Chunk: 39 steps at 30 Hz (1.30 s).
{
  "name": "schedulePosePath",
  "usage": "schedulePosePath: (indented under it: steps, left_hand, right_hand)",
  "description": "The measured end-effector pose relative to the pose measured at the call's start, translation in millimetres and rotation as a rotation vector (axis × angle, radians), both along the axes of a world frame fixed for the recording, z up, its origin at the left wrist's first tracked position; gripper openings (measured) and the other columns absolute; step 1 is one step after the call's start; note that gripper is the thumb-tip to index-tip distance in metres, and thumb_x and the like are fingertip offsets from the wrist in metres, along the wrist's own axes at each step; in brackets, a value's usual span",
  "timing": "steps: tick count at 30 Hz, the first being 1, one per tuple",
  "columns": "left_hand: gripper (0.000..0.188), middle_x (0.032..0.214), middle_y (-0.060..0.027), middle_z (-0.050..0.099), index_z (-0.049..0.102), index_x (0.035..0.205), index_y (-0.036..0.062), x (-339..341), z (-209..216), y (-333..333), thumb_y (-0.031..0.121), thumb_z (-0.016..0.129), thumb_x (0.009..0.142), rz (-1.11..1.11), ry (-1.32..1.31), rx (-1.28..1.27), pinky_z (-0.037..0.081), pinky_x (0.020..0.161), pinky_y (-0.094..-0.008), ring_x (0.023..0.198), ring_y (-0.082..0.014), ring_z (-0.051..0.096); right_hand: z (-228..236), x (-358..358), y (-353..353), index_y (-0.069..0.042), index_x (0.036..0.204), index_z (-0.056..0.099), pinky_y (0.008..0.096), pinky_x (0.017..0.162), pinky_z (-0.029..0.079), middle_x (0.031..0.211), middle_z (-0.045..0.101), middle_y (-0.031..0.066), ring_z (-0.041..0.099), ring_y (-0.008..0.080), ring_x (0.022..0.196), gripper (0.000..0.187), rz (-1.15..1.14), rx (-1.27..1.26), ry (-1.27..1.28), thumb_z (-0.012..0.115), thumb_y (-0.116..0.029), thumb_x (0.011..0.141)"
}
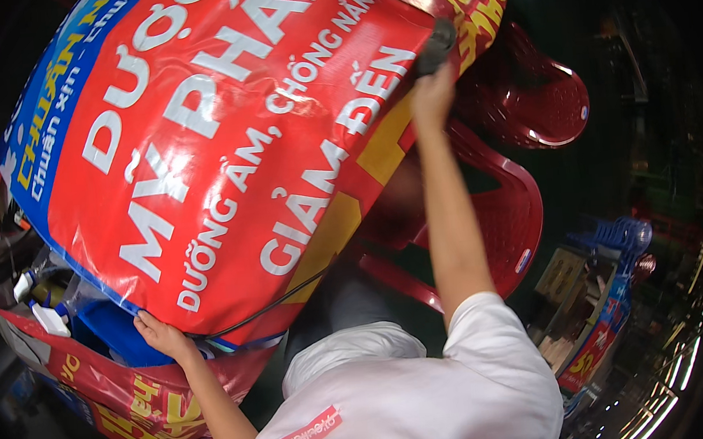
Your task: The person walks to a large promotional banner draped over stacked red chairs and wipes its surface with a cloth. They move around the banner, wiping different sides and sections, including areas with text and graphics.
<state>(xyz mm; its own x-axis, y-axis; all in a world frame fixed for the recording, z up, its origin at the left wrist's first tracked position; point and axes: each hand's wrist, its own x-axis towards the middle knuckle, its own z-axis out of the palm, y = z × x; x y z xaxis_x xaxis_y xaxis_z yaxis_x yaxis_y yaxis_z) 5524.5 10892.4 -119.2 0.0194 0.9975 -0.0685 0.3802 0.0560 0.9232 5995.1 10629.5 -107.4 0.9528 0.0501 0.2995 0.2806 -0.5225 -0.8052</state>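
A large glossy red printed banner (232, 171) with blue and yellow borders is draped over a stand in front of me. At its near left edge, my left hand (162, 333) is closed, the fingers pinching the blue border. My right arm reaches far forward to the banner's right side. There my right hand (434, 93), slightly smeared by motion, is closed at a small black object (437, 45) whose kind I cannot make out. A thin black cord (268, 307) runs along the near edge of the banner, between my hands.
Dark red plastic chairs (519, 198) stand to the right of the stand. Left of my left hand, a blue bin (117, 333) and white-topped spray bottles (48, 318) sit below the sheet. A box-filled display (576, 293) stands at the lower right.
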Motion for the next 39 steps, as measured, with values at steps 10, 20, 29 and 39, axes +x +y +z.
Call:
schedulePosePath:
  steps: [10,20,29,39]
  left_hand:
    - [0.029,0.111,-0.014,0.059,0.048,0.115,-0.0003,-1,6,4,0.026,0.043,0.103,-0.034,-0.02,-0.062,0.052,0.081,-0.0327,0.096,-0.0219,0.06]
    - [0.038,0.116,-0.0159,0.056,0.045,0.122,-0.0012,-5,6,7,0.031,0.045,0.102,-0.02,-0.111,-0.094,0.053,0.082,-0.0355,0.098,-0.0235,0.06]
    - [0.05,0.122,-0.0179,0.054,0.039,0.131,-0.0032,-4,9,4,0.036,0.048,0.101,0.01,-0.016,-0.12,0.054,0.083,-0.0365,0.103,-0.0253,0.06]
    - [0.051,0.122,-0.0185,0.054,0.038,0.132,-0.0022,-4,8,4,0.036,0.049,0.1,0.066,0.006,-0.099,0.055,0.082,-0.0378,0.104,-0.0253,0.06]
  right_hand:
    - [-148,-156,-42,0.012,0.139,0.036,0.0518,0.116,0.02,0.148,0.028,0.0336,0.028,0.0438,0.14,0.051,0.297,-0.332,-0.158,0.04,-0.011,0.093]
    - [-92,-42,-6,0.009,0.125,0.049,0.0448,0.101,0.04,0.122,0.055,0.0287,0.051,0.0443,0.116,0.042,-0.052,0.271,0.142,0.038,-0.018,0.095]
    - [-149,-108,-57,0.014,0.107,0.058,0.0536,0.101,0.038,0.119,0.05,0.0343,0.046,0.0487,0.116,0.036,0.365,-0.612,-0.208,0.052,-0.005,0.077]
    - [-118,68,-21,0.003,0.126,0.05,0.048,0.098,0.042,0.122,0.055,0.0275,0.052,0.0418,0.115,0.044,-0.186,-0.377,-0.263,0.053,-0.019,0.088]
